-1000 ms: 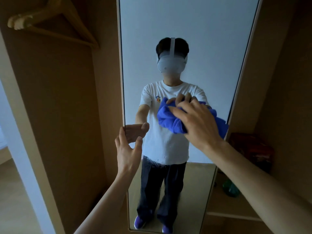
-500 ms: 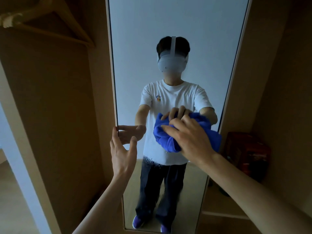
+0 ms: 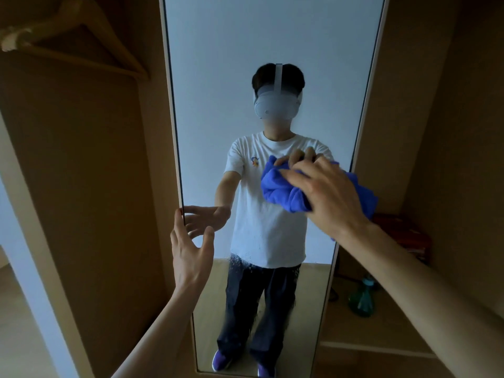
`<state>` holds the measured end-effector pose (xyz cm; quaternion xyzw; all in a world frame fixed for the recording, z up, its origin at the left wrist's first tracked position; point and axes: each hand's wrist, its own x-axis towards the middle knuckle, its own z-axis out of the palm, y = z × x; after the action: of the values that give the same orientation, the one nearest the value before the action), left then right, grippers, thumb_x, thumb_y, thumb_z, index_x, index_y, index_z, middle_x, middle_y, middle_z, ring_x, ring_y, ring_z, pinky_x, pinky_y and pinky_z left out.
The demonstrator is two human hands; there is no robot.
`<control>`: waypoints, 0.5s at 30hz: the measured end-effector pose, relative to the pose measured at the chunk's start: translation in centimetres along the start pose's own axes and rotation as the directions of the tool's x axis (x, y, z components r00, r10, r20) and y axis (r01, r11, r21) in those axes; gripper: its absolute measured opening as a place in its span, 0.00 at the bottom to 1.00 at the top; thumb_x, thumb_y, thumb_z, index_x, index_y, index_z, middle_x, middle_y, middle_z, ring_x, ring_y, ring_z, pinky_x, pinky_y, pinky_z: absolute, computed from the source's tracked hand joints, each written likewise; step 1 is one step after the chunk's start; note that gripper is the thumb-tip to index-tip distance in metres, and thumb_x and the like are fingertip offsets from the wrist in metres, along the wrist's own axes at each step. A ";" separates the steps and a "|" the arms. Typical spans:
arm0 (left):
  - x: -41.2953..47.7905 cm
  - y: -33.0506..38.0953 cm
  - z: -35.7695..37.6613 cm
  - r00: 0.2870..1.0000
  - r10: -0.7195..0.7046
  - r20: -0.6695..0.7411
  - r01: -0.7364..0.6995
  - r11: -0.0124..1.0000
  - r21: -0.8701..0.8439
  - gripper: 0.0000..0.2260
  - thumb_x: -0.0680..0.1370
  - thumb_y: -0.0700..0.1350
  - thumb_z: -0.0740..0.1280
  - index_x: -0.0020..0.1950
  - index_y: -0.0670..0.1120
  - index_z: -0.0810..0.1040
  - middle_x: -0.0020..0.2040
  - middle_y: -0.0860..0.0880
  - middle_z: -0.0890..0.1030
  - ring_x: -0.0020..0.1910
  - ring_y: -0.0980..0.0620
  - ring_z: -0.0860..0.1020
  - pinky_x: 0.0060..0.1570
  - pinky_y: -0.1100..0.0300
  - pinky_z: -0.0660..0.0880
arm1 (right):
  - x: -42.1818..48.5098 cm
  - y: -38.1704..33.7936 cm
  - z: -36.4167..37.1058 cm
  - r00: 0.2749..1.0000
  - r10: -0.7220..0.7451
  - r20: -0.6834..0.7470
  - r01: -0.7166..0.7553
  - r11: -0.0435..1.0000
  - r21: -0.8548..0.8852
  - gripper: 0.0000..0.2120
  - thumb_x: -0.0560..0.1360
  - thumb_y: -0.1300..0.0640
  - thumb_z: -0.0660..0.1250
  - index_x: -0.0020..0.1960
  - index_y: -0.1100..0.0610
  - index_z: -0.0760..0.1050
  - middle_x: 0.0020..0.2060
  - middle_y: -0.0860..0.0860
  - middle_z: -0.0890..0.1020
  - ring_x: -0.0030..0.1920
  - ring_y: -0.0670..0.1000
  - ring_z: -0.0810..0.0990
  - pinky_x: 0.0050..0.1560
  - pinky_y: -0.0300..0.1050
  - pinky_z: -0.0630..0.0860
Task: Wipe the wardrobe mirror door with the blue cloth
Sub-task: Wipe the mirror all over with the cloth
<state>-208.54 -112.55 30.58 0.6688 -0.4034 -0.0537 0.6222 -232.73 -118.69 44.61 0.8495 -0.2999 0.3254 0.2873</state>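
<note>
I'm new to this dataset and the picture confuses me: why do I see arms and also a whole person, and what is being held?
No machine here, only a person working with bare hands. The single picture comes from a camera worn on their head, so both arms reach in from below. The standing figure is their reflection in the wardrobe mirror door. The right hand holds a bunched blue cloth against the glass, fingers curved over it. The left hand is open, fingertips at the mirror's left edge. Droplet-like marks show on the lower glass. A wooden hanger hangs at upper left; a green bottle and a red box sit in the wardrobe at right.
</note>
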 end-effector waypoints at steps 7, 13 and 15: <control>-0.2 0.2 0.9 0.999 -0.025 -0.039 0.025 1.000 0.004 0.36 0.82 0.55 0.65 0.83 0.59 0.47 0.80 0.48 0.59 0.75 0.44 0.67 0.62 0.43 0.72 | -0.6 1.1 -0.4 0.999 0.004 -0.051 -0.004 1.000 -0.012 0.19 0.79 0.59 0.62 0.69 0.52 0.76 0.54 0.52 0.80 0.48 0.58 0.72 0.49 0.56 0.71; -0.2 -0.2 1.2 0.998 -0.016 -0.063 0.017 1.000 0.013 0.36 0.81 0.55 0.66 0.82 0.59 0.48 0.80 0.48 0.60 0.74 0.44 0.68 0.61 0.45 0.73 | -5.3 -0.7 3.3 0.999 -0.032 0.006 0.032 0.999 0.027 0.20 0.76 0.59 0.67 0.68 0.51 0.76 0.55 0.50 0.79 0.48 0.56 0.72 0.46 0.54 0.71; -0.2 -0.3 1.2 0.998 -0.011 -0.062 0.012 1.000 0.011 0.36 0.81 0.55 0.66 0.82 0.60 0.48 0.80 0.48 0.60 0.73 0.44 0.69 0.60 0.45 0.73 | -6.6 -1.2 4.1 0.998 -0.045 0.046 0.044 0.998 0.037 0.22 0.74 0.59 0.69 0.67 0.51 0.76 0.56 0.49 0.79 0.48 0.56 0.73 0.45 0.54 0.72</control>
<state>-209.22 -113.36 29.92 0.6758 -0.3805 -0.0345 0.6303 -234.33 -118.57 36.85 0.8684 -0.2818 0.3043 0.2720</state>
